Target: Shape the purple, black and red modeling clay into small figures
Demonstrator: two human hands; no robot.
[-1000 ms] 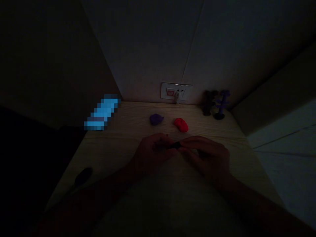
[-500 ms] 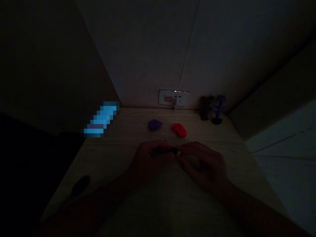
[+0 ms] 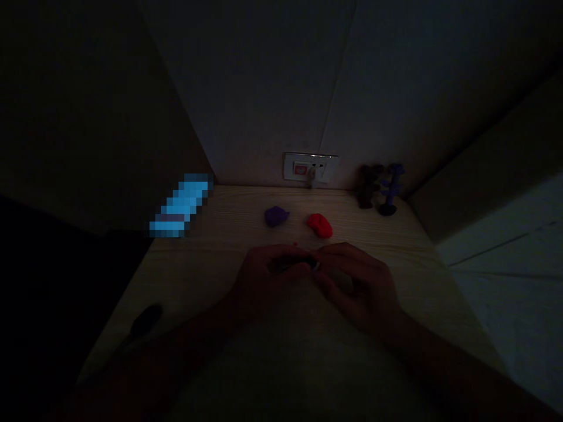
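Note:
In the dim light my left hand (image 3: 259,278) is closed, its thumb and fingers pinching a small dark piece (image 3: 312,264). The kind of this piece is hard to make out, as fingers and shadow cover most of it. My right hand (image 3: 369,287) meets it from the other side, fingertips pressed together at its right end. Just beyond my hands lie a soft purple lump (image 3: 276,216) and a red lump (image 3: 319,225), both like modelling clay. A tiny reddish crumb (image 3: 295,244) lies between the lumps and my left fingers.
At the back right stand a purple branched figure (image 3: 390,186) on a dark base and a brown figure (image 3: 368,186). A wall socket (image 3: 310,168) holds a plug. A blurred bright blue rectangle (image 3: 181,206) is at left. A dark rounded object (image 3: 147,320) lies near my left forearm.
The view has tipped slightly, so everything sits a little higher. My right fingers have closed in farther over the dark piece, and less of it shows.

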